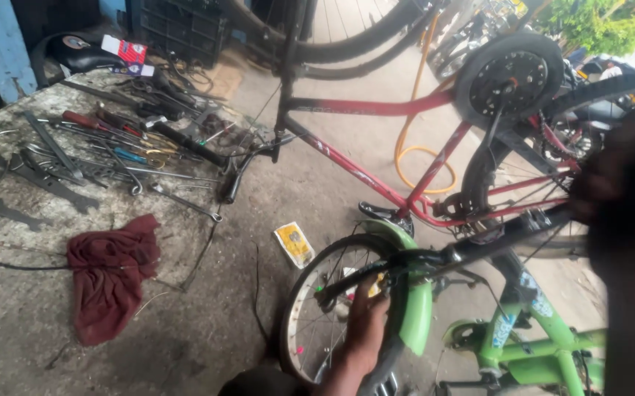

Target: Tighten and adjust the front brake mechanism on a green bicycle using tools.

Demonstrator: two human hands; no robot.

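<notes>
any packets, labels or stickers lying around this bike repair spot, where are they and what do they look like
Small flat packet: on the concrete floor just left of the small bicycle's front wheel, rectangular, yellow and white with a dark mark.
Red and white box: at the far end of the tool spread, rectangular, red with white and blue patches.
Frame sticker: on the green bicycle frame, blue and white, too blurred to make out.
No signs or screens show.

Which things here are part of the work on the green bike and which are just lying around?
In hand:
left hand on the small wheel
green mudguard
green bicycle frame
right hand, blurred, up near the frame

Lying about:
spanners and screwdrivers
dark red rag
yellow packet
upturned red bicycle
</notes>
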